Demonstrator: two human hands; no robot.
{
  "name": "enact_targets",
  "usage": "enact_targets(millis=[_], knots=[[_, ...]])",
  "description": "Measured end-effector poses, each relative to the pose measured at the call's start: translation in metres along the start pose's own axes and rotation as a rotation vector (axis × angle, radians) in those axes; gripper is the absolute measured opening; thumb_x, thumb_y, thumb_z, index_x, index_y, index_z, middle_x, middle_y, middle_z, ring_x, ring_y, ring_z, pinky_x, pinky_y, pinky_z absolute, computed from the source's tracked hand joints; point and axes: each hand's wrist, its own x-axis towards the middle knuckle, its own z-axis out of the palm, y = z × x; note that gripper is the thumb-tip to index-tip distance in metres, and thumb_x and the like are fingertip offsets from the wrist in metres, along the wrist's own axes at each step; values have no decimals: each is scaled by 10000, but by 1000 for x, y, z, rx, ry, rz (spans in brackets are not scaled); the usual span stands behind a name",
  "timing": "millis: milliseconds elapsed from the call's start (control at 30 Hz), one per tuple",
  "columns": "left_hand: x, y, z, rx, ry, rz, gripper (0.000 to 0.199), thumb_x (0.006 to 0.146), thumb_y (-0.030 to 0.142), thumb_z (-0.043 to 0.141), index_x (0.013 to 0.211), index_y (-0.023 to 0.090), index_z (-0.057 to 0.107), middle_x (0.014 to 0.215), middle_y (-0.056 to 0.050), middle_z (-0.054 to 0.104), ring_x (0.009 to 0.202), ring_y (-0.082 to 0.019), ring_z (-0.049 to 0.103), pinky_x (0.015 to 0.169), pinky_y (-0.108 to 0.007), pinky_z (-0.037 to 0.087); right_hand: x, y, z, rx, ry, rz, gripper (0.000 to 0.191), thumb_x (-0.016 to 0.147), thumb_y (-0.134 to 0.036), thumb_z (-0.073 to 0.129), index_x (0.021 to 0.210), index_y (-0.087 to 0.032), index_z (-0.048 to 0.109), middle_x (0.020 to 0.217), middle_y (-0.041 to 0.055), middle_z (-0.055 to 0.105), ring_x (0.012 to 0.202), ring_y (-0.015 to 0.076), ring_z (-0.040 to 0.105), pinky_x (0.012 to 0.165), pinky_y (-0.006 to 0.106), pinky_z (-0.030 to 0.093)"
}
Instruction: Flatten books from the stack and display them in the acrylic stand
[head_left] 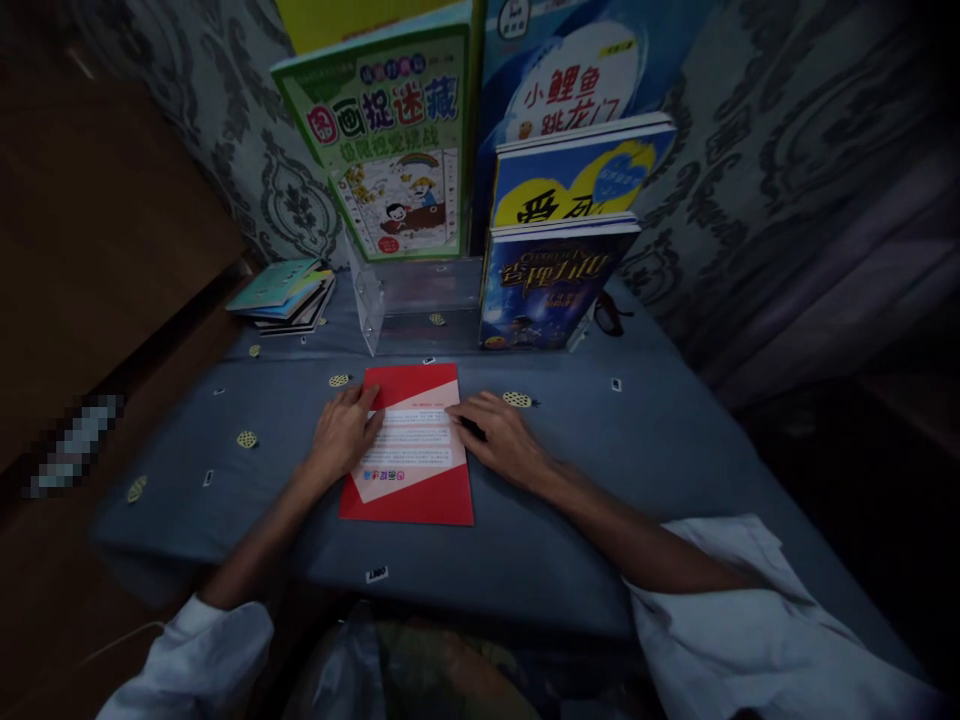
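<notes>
A thin red book point(435, 505) with a pale printed panel lies flat on the grey-blue tablecloth point(555, 560), its large coloured title upside down to me. My left hand point(346, 430) rests on its left edge, fingers apart, thumb on the page. At the right edge, the fingertips of my right hand point(499, 435) touch the book; the fingers are bent, with a dark gap beneath them. Whether anything is between the right fingers cannot be made out.
Beyond the red book, a clear acrylic stand point(367, 305) holds a green picture book point(401, 150), a dark blue book point(551, 285) and other upright books. Several small books point(281, 290) are stacked at the back left. Dark glasses point(609, 315) lie at the back right.
</notes>
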Motion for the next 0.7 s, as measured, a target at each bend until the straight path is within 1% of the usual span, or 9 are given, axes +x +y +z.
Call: enact_targets(millis=[133, 267, 433, 567, 700], knots=[[5, -5, 3, -112, 11, -12, 405, 978, 310, 471, 1324, 148, 604, 1321, -162, 655, 1234, -329, 598, 1022, -483, 499, 0, 0, 1, -18, -21, -19, 185, 950, -138, 539, 1035, -193, 693, 958, 86, 730, 843, 244, 620, 799, 407, 510], [9, -15, 10, -306, 79, -38, 405, 945, 301, 478, 1294, 155, 622, 1264, -124, 695, 1202, -288, 622, 1044, -441, 494, -1, -1, 0, -41, -28, -40, 163, 947, -119, 550, 1003, -188, 687, 951, 83, 719, 833, 235, 610, 805, 396, 501], [18, -27, 18, -584, 114, -172, 431, 863, 303, 526, 1240, 132, 647, 1207, -131, 720, 1104, -287, 671, 1001, -445, 516, -1, 0, 2, -36, -19, -44, 155, 943, -113, 576, 1036, -178, 682, 955, 75, 717, 853, 229, 604, 779, 360, 490], [22, -30, 21, -859, 143, -244, 466, 787, 307, 577, 1211, 129, 654, 1163, -128, 732, 1097, -284, 679, 982, -417, 521, -2, 3, 5, -53, -1, -52, 172, 930, -97, 570, 1012, -194, 686, 941, 67, 713, 849, 225, 600, 782, 355, 481], [23, -31, 21, -1118, 159, -416, 601, 693, 315, 658, 1261, 127, 608, 1110, -109, 728, 1033, -266, 698, 887, -369, 552, -2, 2, 5, -54, -7, -61, 172, 934, -97, 569, 1028, -182, 686, 971, 80, 712, 848, 227, 600, 795, 367, 480]])
